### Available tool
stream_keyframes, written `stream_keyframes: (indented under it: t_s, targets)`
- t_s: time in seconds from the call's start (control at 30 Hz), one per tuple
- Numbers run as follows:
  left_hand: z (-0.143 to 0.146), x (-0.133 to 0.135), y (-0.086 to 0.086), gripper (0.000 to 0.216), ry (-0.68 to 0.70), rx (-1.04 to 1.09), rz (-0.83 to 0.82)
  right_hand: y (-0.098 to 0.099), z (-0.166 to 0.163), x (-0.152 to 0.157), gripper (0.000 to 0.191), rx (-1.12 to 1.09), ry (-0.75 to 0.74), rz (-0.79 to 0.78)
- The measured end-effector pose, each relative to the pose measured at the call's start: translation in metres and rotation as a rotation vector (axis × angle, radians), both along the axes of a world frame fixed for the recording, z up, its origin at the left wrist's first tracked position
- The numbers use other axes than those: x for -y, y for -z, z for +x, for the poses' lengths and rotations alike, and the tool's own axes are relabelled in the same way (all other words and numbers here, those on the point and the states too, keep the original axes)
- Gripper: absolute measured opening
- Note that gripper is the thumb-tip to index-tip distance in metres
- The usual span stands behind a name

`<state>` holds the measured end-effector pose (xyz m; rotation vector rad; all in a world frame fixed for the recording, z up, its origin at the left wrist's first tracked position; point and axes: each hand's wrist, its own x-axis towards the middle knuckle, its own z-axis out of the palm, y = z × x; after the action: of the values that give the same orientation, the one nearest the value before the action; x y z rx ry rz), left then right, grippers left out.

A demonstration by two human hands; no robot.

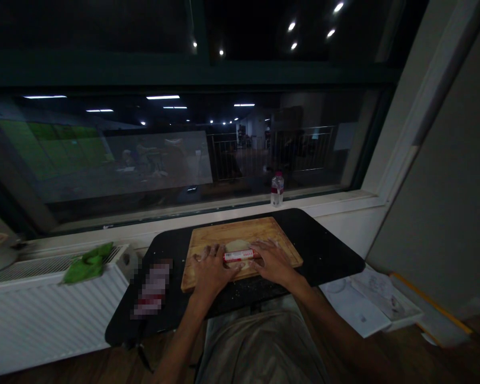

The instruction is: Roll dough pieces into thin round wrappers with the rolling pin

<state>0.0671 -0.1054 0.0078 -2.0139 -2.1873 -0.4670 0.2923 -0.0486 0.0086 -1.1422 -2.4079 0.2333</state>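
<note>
A wooden cutting board (260, 230) lies on a small black table (324, 250). On the board sits a pale flat piece of dough (237, 246). A red cylinder (239, 255) lies across the dough like a rolling pin. My left hand (210, 269) rests flat on the cylinder's left end, fingers stretched out. My right hand (272, 261) presses flat on its right end, fingers also stretched. Both palms bear down on the cylinder rather than wrapping it.
A small water bottle (277, 189) stands on the window sill behind the table. A green cloth (88, 262) lies on the white radiator (44, 309) at left. A blurred packet (152, 288) rests on the table's left part. Papers (364, 304) lie at lower right.
</note>
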Motion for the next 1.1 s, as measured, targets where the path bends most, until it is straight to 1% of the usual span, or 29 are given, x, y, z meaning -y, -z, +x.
stream_keyframes:
  t_s: [0.13, 0.27, 0.37, 0.53, 0.67, 0.77, 0.8, 0.87, 0.93, 0.97, 1.03, 1.1]
  targets:
    - [-0.001, -0.006, -0.005, 0.067, 0.051, 0.005, -0.033, -0.002, 0.003, -0.003, 0.058, -0.009, -0.026, -0.026]
    - [-0.001, -0.015, -0.011, 0.071, 0.103, 0.006, -0.078, -0.004, 0.003, -0.006, 0.056, 0.002, 0.004, -0.07]
    - [0.0, -0.019, -0.012, 0.071, 0.126, 0.009, -0.107, -0.001, 0.002, -0.008, 0.058, 0.003, 0.011, -0.084]
    - [0.003, -0.02, -0.01, 0.074, 0.103, -0.005, -0.113, 0.004, -0.003, -0.008, 0.065, 0.019, 0.041, -0.115]
    - [0.007, -0.02, -0.006, 0.074, 0.088, -0.021, -0.113, -0.001, -0.005, -0.003, 0.064, 0.057, 0.065, -0.124]
    - [0.005, -0.019, -0.002, 0.076, 0.105, -0.021, -0.096, -0.005, -0.002, -0.002, 0.066, 0.091, 0.044, -0.125]
    - [0.003, -0.018, -0.002, 0.077, 0.124, -0.022, -0.088, -0.006, -0.001, -0.003, 0.066, 0.091, 0.026, -0.121]
    - [-0.005, -0.018, -0.002, 0.075, 0.186, -0.016, -0.079, -0.005, 0.001, -0.006, 0.058, 0.077, -0.001, -0.103]
    - [-0.017, -0.017, -0.004, 0.066, 0.279, 0.006, -0.092, -0.001, 0.0, -0.011, 0.052, 0.075, 0.011, -0.077]
    - [-0.024, -0.017, -0.005, 0.06, 0.291, 0.021, -0.099, 0.002, -0.001, -0.015, 0.053, 0.081, 0.031, -0.062]
    - [-0.035, -0.019, -0.008, 0.053, 0.26, -0.035, -0.084, 0.007, -0.007, -0.024, 0.055, 0.091, 0.092, -0.035]
    - [-0.043, -0.023, -0.009, 0.052, 0.19, -0.111, -0.047, 0.009, -0.014, -0.036, 0.053, 0.074, 0.148, -0.009]
